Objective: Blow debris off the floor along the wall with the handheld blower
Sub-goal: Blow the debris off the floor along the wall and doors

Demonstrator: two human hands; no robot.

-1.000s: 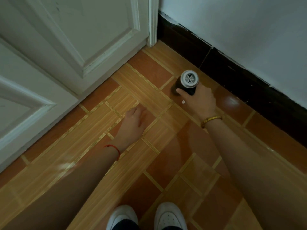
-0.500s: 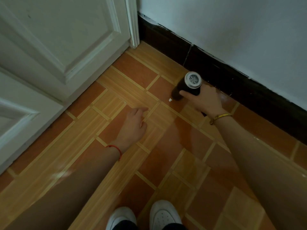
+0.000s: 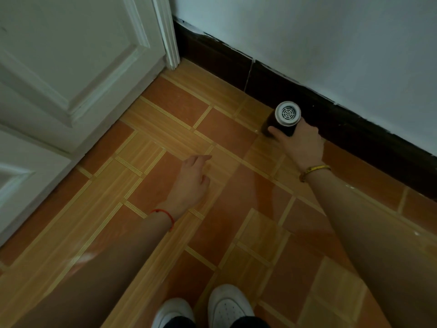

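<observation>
My right hand [image 3: 299,144] grips a small black handheld blower [image 3: 283,119] whose round grey intake grille faces up at me. Its nozzle end points down and left at the floor, right beside the dark baseboard [image 3: 354,133]. My left hand [image 3: 191,183] hovers low over the orange tiled floor [image 3: 236,209] to the left of the blower, fingers loosely apart, holding nothing. A few pale specks lie on the tiles by the baseboard at the right [image 3: 350,187].
A white panelled door [image 3: 71,67] and its frame [image 3: 169,39] close off the left side. The pale wall [image 3: 307,39] runs diagonally from the door corner to the right edge. My white shoes [image 3: 227,306] stand at the bottom.
The blower and my right hand have shifted right along the baseboard, away from the door corner. The view has swung right with them; my left hand stays low over the tiles.
</observation>
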